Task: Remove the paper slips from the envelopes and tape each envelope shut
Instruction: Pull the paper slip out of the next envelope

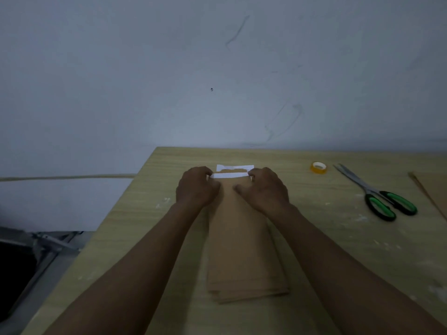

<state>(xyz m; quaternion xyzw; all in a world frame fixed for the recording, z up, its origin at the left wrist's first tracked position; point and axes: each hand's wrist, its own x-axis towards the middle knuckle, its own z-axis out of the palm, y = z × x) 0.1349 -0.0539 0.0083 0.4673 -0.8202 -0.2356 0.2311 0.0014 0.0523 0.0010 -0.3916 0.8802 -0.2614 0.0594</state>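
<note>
Head view: wooden surface (314,238) carries a brown envelope stack (242,250) at centre; both hands, left (197,187) and right (264,189), pinch a white paper slip (229,175) at its far end. Green-handled scissors (384,194) and tape roll (318,168) lie right, unobstructed.

From my hands at the stack of envelopes (242,238), bare table (150,213) lies open toward nine o'clock, while the tape roll (318,167) at two and the scissors (377,192) at three block my rightward sweep.
</note>
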